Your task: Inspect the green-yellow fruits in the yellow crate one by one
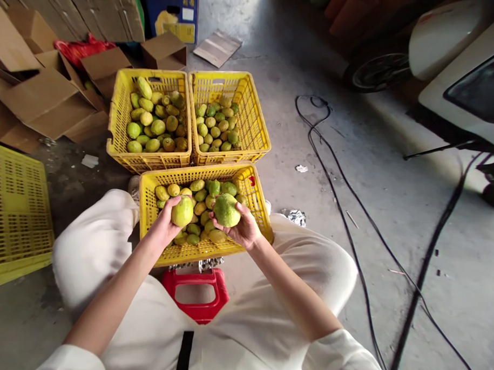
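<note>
Hidden: far-side fingers of both hands, behind fruit; part of front crate point(168, 257) contents under hands + held fruit; lower layers in all 3 fruit crates n/v.
Cut off: side crate point(19, 214) at L edge; vehicle point(457, 64) at R edge, w/ dark, blurred surroundings.
Unclear: red frame point(168, 285) betw. legs, partly under clothing; full shape can't tell.
L hand point(166, 225): fingers point(174, 201) clamped on yellow-green fruit point(182, 211), held above front crate, L of centre.
R hand point(246, 228): fingers point(242, 208) clamped on green fruit point(227, 210), also above front crate; the 2 held fruits apart.
Front crate load: loose fruit point(200, 209), yellow to green, mixed.
Back crates: back-L crate point(118, 111) + back-R crate point(255, 117), side by side beyond front crate, both w/ fruit.
In the way: front crate betw. knees; foil point(297, 218) on floor point(286, 151) near R knee.
Around: open boxes point(41, 100) + red bag point(80, 49) far L; flat card point(218, 47) beyond crates; cables point(339, 190) on floor, R.
</note>
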Demonstrator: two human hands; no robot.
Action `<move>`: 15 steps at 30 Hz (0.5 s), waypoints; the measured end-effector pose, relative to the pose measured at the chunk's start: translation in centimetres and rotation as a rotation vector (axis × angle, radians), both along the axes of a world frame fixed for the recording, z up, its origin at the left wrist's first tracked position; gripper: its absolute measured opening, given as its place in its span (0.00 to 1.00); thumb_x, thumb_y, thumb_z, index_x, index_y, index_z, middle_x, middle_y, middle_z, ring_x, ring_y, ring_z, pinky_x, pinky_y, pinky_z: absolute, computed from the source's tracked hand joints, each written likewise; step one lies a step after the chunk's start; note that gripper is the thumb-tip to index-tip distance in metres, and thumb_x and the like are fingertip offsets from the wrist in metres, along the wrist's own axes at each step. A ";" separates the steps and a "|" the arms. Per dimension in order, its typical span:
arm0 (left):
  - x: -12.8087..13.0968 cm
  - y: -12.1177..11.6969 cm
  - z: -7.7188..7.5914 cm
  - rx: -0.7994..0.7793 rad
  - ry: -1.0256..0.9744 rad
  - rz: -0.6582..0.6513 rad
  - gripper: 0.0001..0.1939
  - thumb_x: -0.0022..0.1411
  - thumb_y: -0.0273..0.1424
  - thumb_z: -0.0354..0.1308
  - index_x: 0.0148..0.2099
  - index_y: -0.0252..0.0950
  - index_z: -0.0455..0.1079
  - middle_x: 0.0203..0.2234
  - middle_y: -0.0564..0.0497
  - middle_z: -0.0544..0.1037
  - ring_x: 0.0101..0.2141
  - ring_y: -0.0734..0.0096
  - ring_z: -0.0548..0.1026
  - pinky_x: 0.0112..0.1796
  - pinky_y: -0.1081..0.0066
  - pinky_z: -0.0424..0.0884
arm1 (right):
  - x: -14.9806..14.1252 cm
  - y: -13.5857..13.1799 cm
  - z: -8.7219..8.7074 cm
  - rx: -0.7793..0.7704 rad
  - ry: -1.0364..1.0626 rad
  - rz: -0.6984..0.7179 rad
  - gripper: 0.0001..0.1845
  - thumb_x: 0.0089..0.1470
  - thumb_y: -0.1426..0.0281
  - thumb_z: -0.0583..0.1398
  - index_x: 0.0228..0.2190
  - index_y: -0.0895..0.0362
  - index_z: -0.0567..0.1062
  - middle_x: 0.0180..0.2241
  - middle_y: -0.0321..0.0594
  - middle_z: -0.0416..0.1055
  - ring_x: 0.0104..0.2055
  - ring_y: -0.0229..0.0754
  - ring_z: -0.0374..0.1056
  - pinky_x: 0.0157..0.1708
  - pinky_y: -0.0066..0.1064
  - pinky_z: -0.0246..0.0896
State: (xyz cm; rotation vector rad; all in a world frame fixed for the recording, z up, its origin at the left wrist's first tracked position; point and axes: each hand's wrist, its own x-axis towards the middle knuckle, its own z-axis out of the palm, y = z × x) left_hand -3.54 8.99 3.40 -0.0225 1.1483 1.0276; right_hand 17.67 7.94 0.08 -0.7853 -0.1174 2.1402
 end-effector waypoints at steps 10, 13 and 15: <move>0.0 0.3 -0.1 -0.116 -0.079 -0.142 0.18 0.74 0.39 0.50 0.47 0.33 0.77 0.31 0.43 0.82 0.29 0.62 0.82 0.31 0.65 0.83 | -0.8 0.1 0.6 -0.036 0.035 -0.011 0.22 0.57 0.62 0.61 0.50 0.60 0.73 0.47 0.51 0.82 0.48 0.52 0.81 0.52 0.47 0.79; -0.2 0.1 -0.1 -0.070 -0.098 -0.115 0.13 0.72 0.38 0.56 0.43 0.34 0.76 0.30 0.46 0.81 0.29 0.66 0.81 0.29 0.69 0.81 | -0.5 0.1 0.4 -0.066 0.024 -0.058 0.23 0.56 0.61 0.65 0.50 0.57 0.71 0.44 0.46 0.83 0.43 0.49 0.82 0.48 0.42 0.81; -0.2 -0.2 -0.1 0.003 -0.098 -0.112 0.05 0.67 0.31 0.62 0.42 0.35 0.76 0.32 0.47 0.81 0.31 0.67 0.81 0.31 0.71 0.81 | -0.3 0.1 0.1 -0.083 0.026 -0.085 0.25 0.54 0.60 0.68 0.50 0.54 0.70 0.41 0.41 0.83 0.39 0.47 0.82 0.44 0.39 0.82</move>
